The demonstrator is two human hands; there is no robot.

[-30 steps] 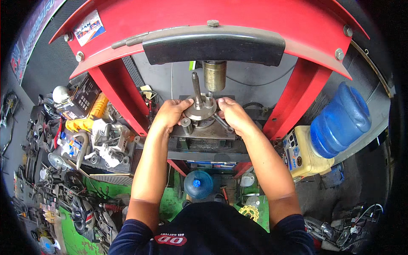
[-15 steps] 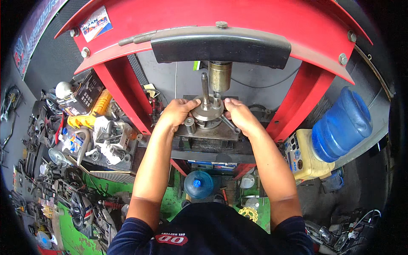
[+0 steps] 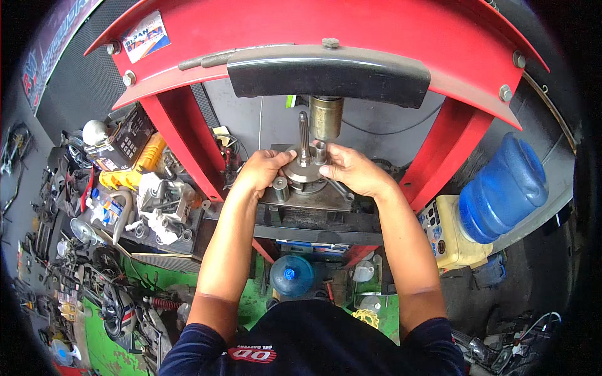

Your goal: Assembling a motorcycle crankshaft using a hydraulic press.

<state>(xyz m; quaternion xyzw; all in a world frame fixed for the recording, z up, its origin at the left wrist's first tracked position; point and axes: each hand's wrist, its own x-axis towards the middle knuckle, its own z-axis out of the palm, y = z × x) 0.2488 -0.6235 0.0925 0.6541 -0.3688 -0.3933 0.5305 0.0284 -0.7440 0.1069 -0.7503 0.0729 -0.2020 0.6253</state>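
Observation:
A steel crankshaft half (image 3: 301, 170) with a round web and an upright splined shaft rests on the press plate. A short hollow crank pin (image 3: 320, 152) stands up from the web, right of the shaft. My left hand (image 3: 266, 170) grips the web's left edge, thumb on top and fingers curled underneath. Around the pin's right side, my right hand (image 3: 354, 169) is closed, its thumb low against the web and its fingers beside the pin. A loose metal cylinder (image 3: 280, 188) stands by my left hand. Above the pin hangs the press ram (image 3: 326, 118).
The red press frame (image 3: 464, 138) rises on both sides, with a black-covered crossbeam edge (image 3: 326, 75) overhead. A rod-like metal part (image 3: 342, 191) lies under my right hand. A cluttered bench (image 3: 141, 235) stands left; a blue water jug (image 3: 501, 188) sits at right.
My right hand has shifted left and turned, from the web's right edge to the crank pin. My left hand keeps its hold on the web.

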